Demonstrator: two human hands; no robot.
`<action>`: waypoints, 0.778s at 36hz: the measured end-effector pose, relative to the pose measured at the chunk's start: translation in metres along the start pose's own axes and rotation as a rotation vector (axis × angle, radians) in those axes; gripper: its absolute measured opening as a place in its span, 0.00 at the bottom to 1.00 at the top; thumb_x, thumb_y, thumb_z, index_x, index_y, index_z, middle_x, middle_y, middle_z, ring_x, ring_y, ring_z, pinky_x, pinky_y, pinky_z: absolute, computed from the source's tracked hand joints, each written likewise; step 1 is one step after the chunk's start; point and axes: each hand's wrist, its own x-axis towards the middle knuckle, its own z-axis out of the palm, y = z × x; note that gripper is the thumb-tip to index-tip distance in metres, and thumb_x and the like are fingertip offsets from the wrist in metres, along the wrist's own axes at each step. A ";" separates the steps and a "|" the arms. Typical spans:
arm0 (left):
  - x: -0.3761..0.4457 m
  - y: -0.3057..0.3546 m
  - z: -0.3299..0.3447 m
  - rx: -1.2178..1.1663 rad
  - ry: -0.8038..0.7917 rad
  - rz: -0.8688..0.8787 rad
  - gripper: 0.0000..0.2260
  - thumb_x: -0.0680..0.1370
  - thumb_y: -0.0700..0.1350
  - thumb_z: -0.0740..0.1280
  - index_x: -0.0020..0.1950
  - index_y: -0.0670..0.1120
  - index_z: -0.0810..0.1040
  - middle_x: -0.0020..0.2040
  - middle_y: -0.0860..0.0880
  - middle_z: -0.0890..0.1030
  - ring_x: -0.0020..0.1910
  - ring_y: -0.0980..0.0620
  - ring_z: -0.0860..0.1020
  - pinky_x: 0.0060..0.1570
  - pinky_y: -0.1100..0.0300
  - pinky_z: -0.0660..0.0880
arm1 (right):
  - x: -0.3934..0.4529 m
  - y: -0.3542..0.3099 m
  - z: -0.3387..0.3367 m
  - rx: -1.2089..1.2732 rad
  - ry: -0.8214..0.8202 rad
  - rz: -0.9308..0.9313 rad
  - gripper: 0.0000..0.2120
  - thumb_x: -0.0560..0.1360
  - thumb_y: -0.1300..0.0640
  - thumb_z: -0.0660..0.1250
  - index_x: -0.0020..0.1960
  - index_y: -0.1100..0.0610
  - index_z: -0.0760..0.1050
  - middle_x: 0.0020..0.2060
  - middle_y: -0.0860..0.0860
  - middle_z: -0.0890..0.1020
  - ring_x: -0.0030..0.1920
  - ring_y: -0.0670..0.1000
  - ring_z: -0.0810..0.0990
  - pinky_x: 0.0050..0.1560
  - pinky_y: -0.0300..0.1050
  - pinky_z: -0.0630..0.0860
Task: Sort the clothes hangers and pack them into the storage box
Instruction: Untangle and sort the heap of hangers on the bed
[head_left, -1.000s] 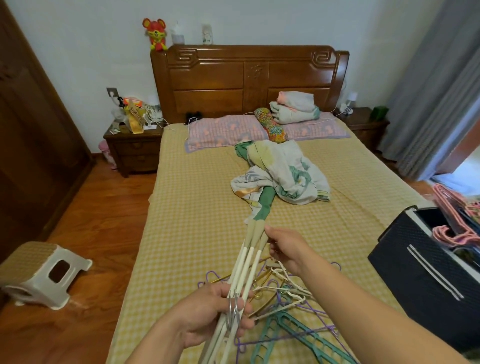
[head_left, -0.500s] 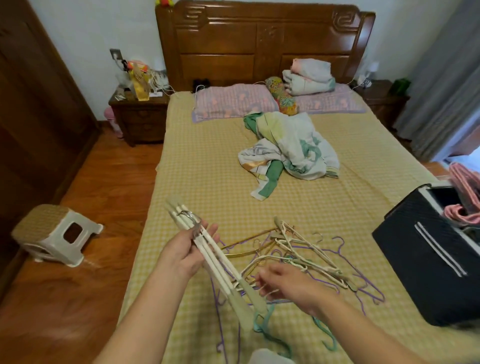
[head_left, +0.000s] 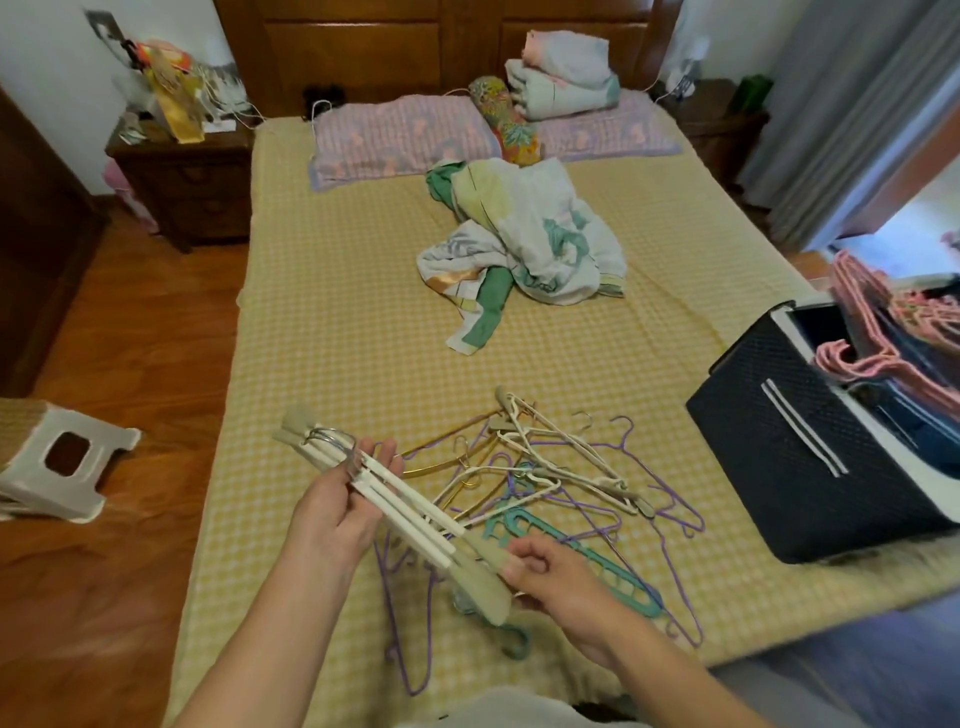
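My left hand (head_left: 332, 512) grips a bundle of white hangers (head_left: 400, 499) near their metal hooks, the bundle slanting down to the right. My right hand (head_left: 553, 574) pinches the bundle's lower grey-padded end. Beyond them on the yellow checked bed (head_left: 337, 322) lies a tangled pile of loose hangers (head_left: 561, 478): white, gold, purple wire, and a green slotted hanger (head_left: 576, 551). The black storage box (head_left: 795, 457) stands on the bed at the right, with pink hangers (head_left: 878, 343) in it.
A crumpled blanket (head_left: 524, 244) lies mid-bed, with pillows and folded bedding at the headboard. A white stool (head_left: 57, 462) stands on the wooden floor at left. A nightstand (head_left: 192, 176) sits by the bed's left corner, and grey curtains hang at right.
The white bundle went from pointing away from me to slanting across, hooks at upper left. My right hand came back to its lower end. The camera tilted down.
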 end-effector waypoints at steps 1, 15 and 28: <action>0.000 -0.007 0.004 -0.011 0.002 0.008 0.09 0.85 0.35 0.57 0.51 0.39 0.77 0.51 0.42 0.81 0.57 0.43 0.80 0.64 0.47 0.74 | 0.002 0.003 -0.005 0.039 -0.021 0.035 0.10 0.77 0.60 0.72 0.58 0.57 0.78 0.49 0.52 0.86 0.51 0.52 0.85 0.55 0.51 0.82; 0.015 -0.119 0.047 -0.050 0.208 0.140 0.09 0.85 0.37 0.59 0.55 0.38 0.78 0.56 0.40 0.82 0.57 0.44 0.82 0.66 0.50 0.75 | 0.049 0.031 -0.125 -0.080 -0.176 0.098 0.11 0.73 0.67 0.74 0.52 0.60 0.76 0.45 0.52 0.85 0.43 0.44 0.84 0.44 0.38 0.79; 0.002 -0.170 0.006 0.027 0.466 0.189 0.11 0.86 0.41 0.58 0.59 0.38 0.78 0.60 0.38 0.82 0.62 0.41 0.80 0.65 0.46 0.73 | 0.214 0.048 -0.256 -0.772 0.001 0.216 0.08 0.75 0.61 0.66 0.39 0.50 0.77 0.41 0.52 0.83 0.44 0.55 0.82 0.49 0.47 0.78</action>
